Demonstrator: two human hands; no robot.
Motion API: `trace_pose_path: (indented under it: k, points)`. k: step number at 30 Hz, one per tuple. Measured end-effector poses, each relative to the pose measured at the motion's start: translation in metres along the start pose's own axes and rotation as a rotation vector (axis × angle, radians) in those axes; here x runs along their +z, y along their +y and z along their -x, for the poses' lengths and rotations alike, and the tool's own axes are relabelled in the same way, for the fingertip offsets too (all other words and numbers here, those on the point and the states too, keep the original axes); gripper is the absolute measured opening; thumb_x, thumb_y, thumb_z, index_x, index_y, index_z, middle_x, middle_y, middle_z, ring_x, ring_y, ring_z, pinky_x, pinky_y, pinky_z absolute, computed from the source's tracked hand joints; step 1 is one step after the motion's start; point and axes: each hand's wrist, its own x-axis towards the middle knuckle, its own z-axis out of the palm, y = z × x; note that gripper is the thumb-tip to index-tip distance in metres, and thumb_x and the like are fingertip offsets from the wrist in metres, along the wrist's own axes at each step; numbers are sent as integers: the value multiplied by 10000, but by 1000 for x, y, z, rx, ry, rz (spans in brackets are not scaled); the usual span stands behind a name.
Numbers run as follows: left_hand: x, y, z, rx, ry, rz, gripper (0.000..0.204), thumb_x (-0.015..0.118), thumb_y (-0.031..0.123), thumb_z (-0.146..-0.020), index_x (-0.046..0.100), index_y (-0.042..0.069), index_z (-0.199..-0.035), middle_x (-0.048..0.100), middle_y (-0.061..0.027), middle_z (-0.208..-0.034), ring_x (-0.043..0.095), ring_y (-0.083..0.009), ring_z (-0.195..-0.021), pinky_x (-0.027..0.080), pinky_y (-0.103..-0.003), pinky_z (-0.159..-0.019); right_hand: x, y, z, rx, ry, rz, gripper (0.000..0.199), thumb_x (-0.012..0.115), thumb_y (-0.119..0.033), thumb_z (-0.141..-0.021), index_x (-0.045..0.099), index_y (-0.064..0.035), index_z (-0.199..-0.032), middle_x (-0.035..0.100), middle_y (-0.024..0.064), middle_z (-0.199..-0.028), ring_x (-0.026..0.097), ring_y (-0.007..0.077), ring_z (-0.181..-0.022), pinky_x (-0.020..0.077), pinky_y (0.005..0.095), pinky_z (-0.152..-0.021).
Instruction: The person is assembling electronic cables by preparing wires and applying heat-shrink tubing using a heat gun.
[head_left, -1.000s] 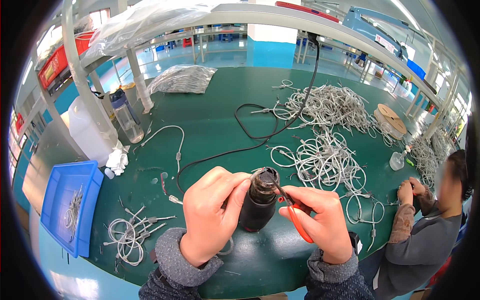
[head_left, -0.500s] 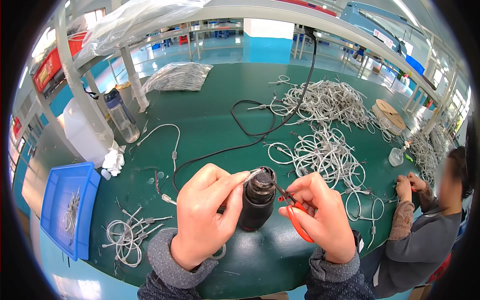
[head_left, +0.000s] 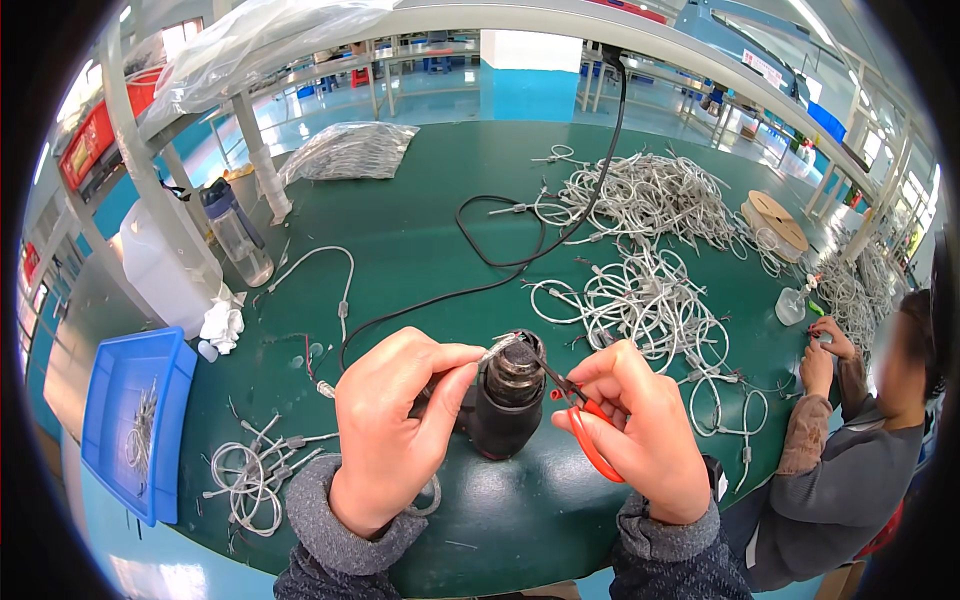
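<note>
My left hand (head_left: 400,425) pinches the end of a grey cable (head_left: 497,347) between thumb and fingertips, over the mouth of a black heat gun (head_left: 506,415) that stands upright on the table. In my right hand (head_left: 630,430) are red-handled scissors (head_left: 592,445), their dark blades pointing up and left beside the heat gun's nozzle. The blade tips come close to the cable end; whether they touch it I cannot tell. Most of the held cable is hidden behind my left hand, and a loop of it shows by my left wrist.
Grey cables lie in a large pile (head_left: 650,200) and a nearer heap (head_left: 650,300). A blue tray (head_left: 175,430), small cable bundle (head_left: 245,475), water bottle (head_left: 238,235) and white jug (head_left: 165,262) are left. A black cord (head_left: 430,305) crosses the green table (head_left: 400,240). A co-worker (head_left: 850,480) sits right.
My left hand has shifted slightly left with the cable end, while my right hand keeps the scissors nearly in place. The co-worker's hands have moved up and apart a little.
</note>
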Motion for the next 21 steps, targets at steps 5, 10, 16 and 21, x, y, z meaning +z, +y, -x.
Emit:
trace_pose_path:
  k: [5,10,16,21]
  points:
    - [1,-1,1,1,-1,-1,117,666,-59,-739,669,-4,-842,552,-79,-655,526,-181,-551,396,-287,-484,1,2,0,-16,-2,30,274,672,57,-729,509,0,-942,513,-3,-600,411,30,-539,319,193,-496]
    - [-3,2,0,17,-5,-8,124,666,-62,-735,669,-4,-844,557,-80,-657,525,-184,-551,396,-290,-483,-1,-1,0,-35,-13,44,272,669,62,-730,509,3,-942,525,5,-607,421,32,-539,326,192,-496]
    - [0,-1,0,43,-14,2,140,670,-68,-727,671,-3,-850,562,-81,-660,524,-187,-549,395,-293,-479,-1,5,0,-59,-6,54,268,661,70,-734,507,10,-945,560,26,-627,459,37,-545,352,192,-504]
    - [-2,2,1,72,-16,-14,159,678,-72,-718,672,-2,-861,564,-81,-660,523,-186,-547,391,-291,-475,-2,3,2,-77,-27,95,275,672,68,-737,503,17,-948,582,42,-642,480,43,-547,368,196,-507]
